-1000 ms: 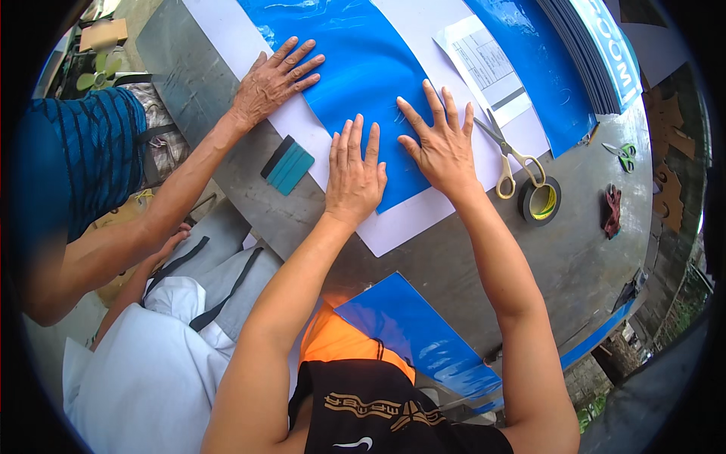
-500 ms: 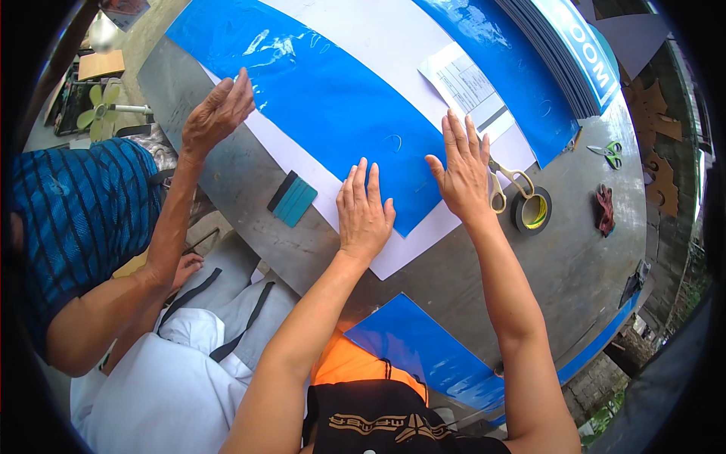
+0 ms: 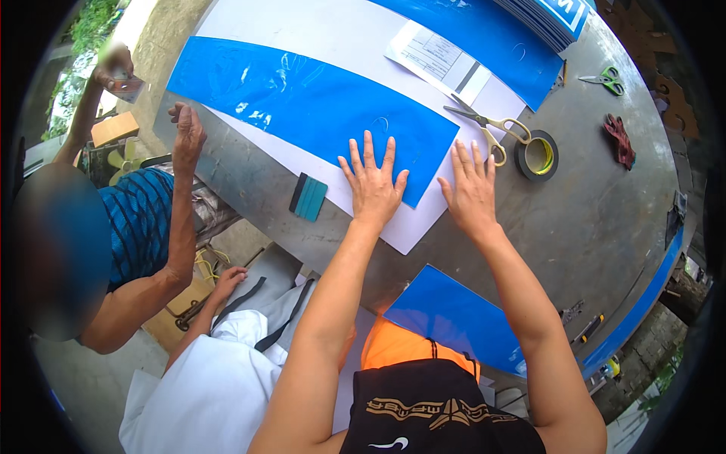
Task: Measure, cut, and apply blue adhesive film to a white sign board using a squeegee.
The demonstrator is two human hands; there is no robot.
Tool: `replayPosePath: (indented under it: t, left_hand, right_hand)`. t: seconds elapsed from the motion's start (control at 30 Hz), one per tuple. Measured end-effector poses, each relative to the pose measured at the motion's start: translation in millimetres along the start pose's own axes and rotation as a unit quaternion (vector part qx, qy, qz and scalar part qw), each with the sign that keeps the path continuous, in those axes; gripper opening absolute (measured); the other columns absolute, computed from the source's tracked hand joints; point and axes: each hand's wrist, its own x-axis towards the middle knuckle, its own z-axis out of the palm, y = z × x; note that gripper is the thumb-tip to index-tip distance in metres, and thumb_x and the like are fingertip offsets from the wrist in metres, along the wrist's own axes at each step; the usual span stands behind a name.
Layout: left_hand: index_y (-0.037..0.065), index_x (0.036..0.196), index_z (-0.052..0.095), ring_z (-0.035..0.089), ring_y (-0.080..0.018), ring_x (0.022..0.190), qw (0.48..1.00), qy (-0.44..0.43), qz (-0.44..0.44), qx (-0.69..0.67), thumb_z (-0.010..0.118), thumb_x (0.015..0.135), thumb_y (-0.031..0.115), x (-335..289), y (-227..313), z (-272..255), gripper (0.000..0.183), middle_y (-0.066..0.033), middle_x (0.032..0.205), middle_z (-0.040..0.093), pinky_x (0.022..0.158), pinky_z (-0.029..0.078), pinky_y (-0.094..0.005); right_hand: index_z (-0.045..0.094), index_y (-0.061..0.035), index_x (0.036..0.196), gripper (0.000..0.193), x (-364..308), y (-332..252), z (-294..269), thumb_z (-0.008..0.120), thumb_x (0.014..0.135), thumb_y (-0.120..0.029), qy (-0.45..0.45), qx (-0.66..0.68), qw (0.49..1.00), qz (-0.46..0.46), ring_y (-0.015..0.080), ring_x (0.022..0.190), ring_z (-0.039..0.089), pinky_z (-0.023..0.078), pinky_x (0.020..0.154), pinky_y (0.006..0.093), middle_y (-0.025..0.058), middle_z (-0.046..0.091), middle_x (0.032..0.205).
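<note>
A long blue vinyl sheet lies on a larger white sheet, with several shiny ripples near its far left end. Fingers spread, my left hand rests flat on the blue sheet's near right end. My right hand is stretched out flat at the white sheet's right edge, just beyond the blue sheet's corner. It holds nothing. Close to its fingertips lie beige-handled scissors and a roll of black tape. A teal squeegee lies on the metal table left of the sheets.
A person's hand hovers at the table's left edge. A second blue sheet lies under stacked signs, with a printed paper nearby. Green scissors and a dark red cloth are at right. A blue panel is near my body.
The view has shifted. My left hand has moved farther onto the blue sheet with fingers spread wider; my right hand stays flat nearby. The other person's hand has drawn back from the sheet, fingers curled.
</note>
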Motion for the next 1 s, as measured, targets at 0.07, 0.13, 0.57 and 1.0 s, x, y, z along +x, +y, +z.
replayPosePath:
  t: [0.07, 0.13, 0.57, 1.0]
  left_hand:
    - [0.028, 0.149, 0.051, 0.016, -0.0530, 0.149, 0.998, 0.011, 0.022, -0.064, 0.064, 0.094, 0.041, -2.9, 1.0, 2.8, 0.058, -0.0257, 0.164, 0.017, 0.115, 0.013, -0.0737]
    - [0.029, 0.139, 0.061, 0.023, -0.0473, 0.147, 0.995, 0.043, 0.061, -0.070, 0.068, 0.092, 0.034, -9.5, 17.4, -2.5, 0.048, -0.0227, 0.158, 0.028, 0.115, 0.016, -0.0713]
    - [0.010, 0.150, 0.040, 0.031, -0.0370, 0.146, 0.998, 0.067, -0.011, -0.008, 0.058, 0.091, 0.033, -100.7, 8.3, 30.2, 0.066, -0.0185, 0.151, 0.037, 0.121, 0.019, -0.0567]
    - [0.011, 0.149, 0.042, 0.032, -0.0347, 0.146, 0.996, 0.091, -0.010, 0.023, 0.058, 0.091, 0.032, -94.5, 9.0, 23.8, 0.064, -0.0159, 0.151, 0.038, 0.121, 0.021, -0.0554]
  right_hand:
    - [0.052, -0.0004, 0.142, 0.053, -22.3, 25.2, -15.7, 0.066, 0.094, -0.019, 0.071, 0.021, 0.997, 0.038, 0.0338, 0.137, 0.045, 0.031, 0.116, 0.0501, 0.0146, 0.054, 0.144]
    - [0.062, -0.0019, 0.118, 0.031, -57.6, 50.3, -46.8, 0.069, 0.089, -0.011, 0.076, 0.083, 0.990, 0.083, 0.0308, 0.107, 0.057, 0.045, 0.090, 0.0425, 0.0103, 0.064, 0.115]
    - [0.053, -0.0073, 0.088, 0.015, -207.5, 163.8, 11.1, 0.063, 0.091, -0.018, 0.195, -0.053, 0.956, 0.212, 0.0302, 0.091, 0.051, 0.041, 0.081, 0.0416, 0.0102, 0.051, 0.093]
    - [0.054, -0.0087, 0.089, 0.014, -199.2, 164.8, 11.5, 0.062, 0.091, -0.020, 0.175, -0.058, 0.957, 0.226, 0.0300, 0.093, 0.052, 0.041, 0.082, 0.0421, 0.0094, 0.052, 0.096]
